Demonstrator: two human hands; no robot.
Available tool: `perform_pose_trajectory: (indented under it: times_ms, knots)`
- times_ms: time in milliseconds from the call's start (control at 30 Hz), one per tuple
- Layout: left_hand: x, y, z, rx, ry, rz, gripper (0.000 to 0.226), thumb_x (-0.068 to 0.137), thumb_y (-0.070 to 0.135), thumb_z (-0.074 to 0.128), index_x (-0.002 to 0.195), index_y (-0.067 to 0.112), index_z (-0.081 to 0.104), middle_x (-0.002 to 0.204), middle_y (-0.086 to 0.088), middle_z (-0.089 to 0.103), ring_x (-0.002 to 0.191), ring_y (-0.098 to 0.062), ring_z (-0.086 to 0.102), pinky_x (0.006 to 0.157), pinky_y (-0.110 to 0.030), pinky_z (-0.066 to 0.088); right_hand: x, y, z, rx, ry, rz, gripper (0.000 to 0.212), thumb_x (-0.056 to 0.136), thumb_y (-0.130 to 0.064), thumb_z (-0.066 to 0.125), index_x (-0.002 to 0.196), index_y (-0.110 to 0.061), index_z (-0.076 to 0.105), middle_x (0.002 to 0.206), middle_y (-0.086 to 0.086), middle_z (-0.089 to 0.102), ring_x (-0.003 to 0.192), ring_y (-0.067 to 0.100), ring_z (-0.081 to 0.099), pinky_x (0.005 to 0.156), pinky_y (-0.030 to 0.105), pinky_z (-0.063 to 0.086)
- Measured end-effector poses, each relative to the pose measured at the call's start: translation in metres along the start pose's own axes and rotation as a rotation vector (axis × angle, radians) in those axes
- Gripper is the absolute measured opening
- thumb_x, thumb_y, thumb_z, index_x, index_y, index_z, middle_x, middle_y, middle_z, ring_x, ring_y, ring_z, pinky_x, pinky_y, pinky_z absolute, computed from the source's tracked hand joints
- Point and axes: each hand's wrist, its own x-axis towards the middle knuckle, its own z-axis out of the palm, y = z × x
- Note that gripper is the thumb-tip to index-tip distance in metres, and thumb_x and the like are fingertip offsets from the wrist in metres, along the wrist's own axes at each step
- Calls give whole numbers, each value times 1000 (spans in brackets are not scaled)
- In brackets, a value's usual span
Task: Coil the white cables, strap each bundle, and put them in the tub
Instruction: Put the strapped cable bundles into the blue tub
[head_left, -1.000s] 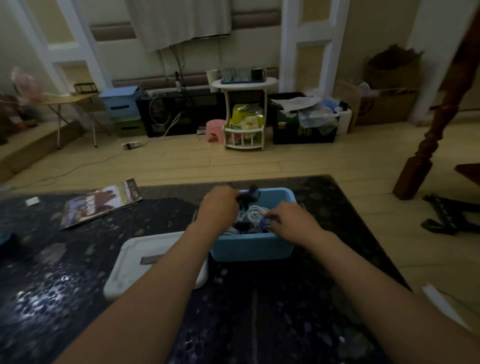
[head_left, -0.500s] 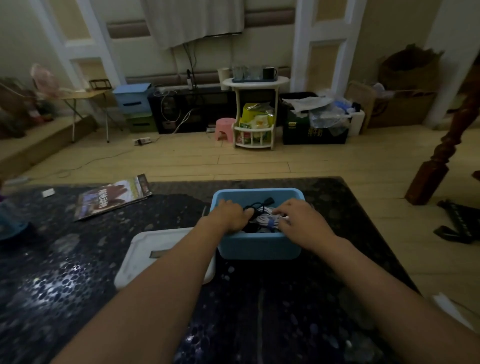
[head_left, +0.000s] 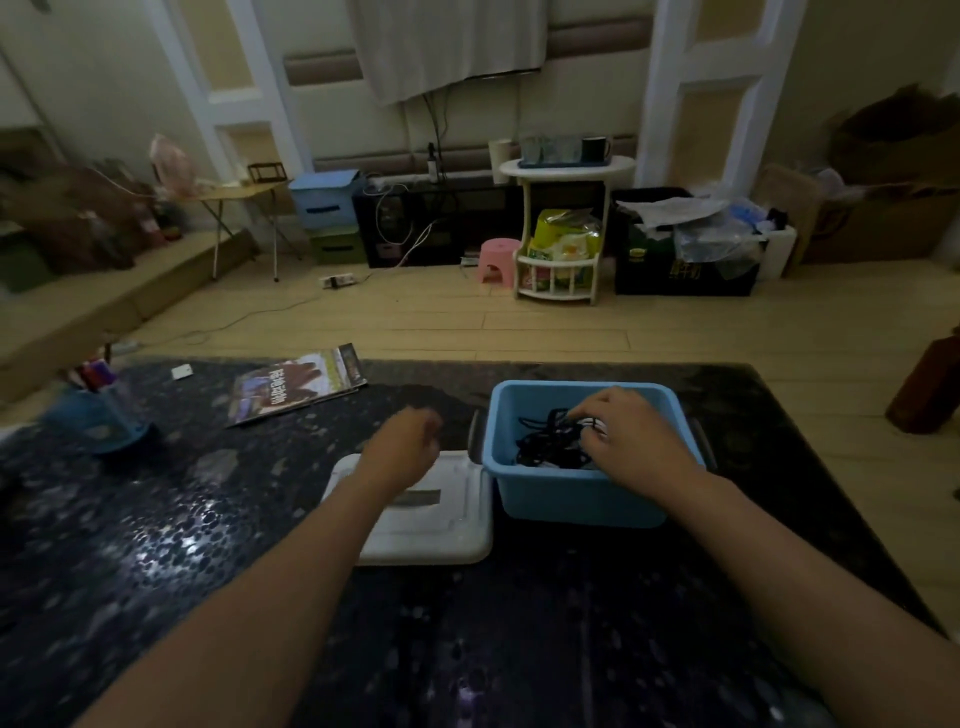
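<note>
A light blue tub (head_left: 582, 501) stands on the dark speckled table (head_left: 208, 545), right of centre. Inside it lies a tangle of black cable (head_left: 545, 441); only a sliver of white cable (head_left: 592, 423) shows beside my fingers. My right hand (head_left: 631, 441) reaches down into the tub with its fingers curled on the cables. My left hand (head_left: 402, 449) hovers outside the tub over the white lid (head_left: 441, 535), blurred, fingers loosely curled and holding nothing.
A magazine (head_left: 298, 382) lies at the table's far edge. A blue pen holder (head_left: 98, 410) stands at the far left, with a small white card (head_left: 182, 370) near it. Beyond the table are wooden floor, a white shelf (head_left: 563, 228) and a pink stool (head_left: 496, 257).
My left hand has come out of the tub and moved left over the white lid. My right hand stays in the tub on the cables. The view has shifted left.
</note>
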Motion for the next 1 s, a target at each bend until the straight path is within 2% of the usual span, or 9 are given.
perform_pose_trajectory:
  times_ms: [67,100,233,400,600,767,833,933,1000]
  knots:
    - [-13,-34,17,137,-169,-51,48,94,28,62,140,19,54,140,-8,52,129,-29,51,105,-39,42,0,-4,8,0,7,-23,31,98,-19,53,127,-22,66,131,-2,54,125,17,46,99,30,41]
    - [-15,-47,27,189,-182,-44,46,94,33,62,138,21,56,140,-6,54,127,-28,52,105,-39,43,0,-5,13,-3,13,-29,32,98,-20,54,128,-22,65,131,-3,54,125,16,46,98,29,40]
    - [-18,-71,51,293,-43,78,19,94,32,60,106,24,72,114,-1,63,105,-23,60,89,-34,48,-1,-2,24,1,-2,-4,33,99,-21,53,130,-24,63,132,-5,53,125,16,44,100,31,41]
    - [-36,-79,48,337,33,177,15,94,29,60,98,17,68,102,-5,60,98,-27,57,80,-39,47,-15,9,25,-2,-9,19,31,99,-22,53,128,-25,64,131,-5,53,123,15,46,99,29,41]
    - [-55,-75,-4,337,71,95,12,96,21,55,99,10,59,107,-11,56,99,-33,58,77,-42,44,-43,15,2,-27,2,66,32,98,-19,54,127,-26,65,132,-4,54,123,18,47,100,29,40]
    - [-59,-28,-84,235,228,123,10,93,18,59,96,9,62,99,-14,60,86,-33,60,67,-35,39,-72,20,-25,-30,18,113,32,96,-21,59,127,-28,64,130,-3,57,121,17,48,97,29,42]
    - [-61,6,-105,196,287,177,14,95,20,60,104,10,64,104,-12,60,82,-25,55,68,-32,39,-83,20,-34,-27,21,133,33,97,-22,59,129,-27,63,131,-3,55,123,16,47,99,28,40]
    - [-57,64,-114,111,291,283,20,98,24,57,114,14,61,111,-4,55,90,-20,55,79,-32,48,-95,19,-47,23,41,151,33,97,-21,60,129,-27,62,131,-3,54,121,16,48,96,29,42]
    - [-50,100,-104,100,279,356,20,99,26,54,115,17,60,112,-2,54,89,-16,52,79,-30,46,-100,21,-53,55,54,160,34,96,-21,60,130,-27,63,131,-3,54,117,16,50,92,29,44]
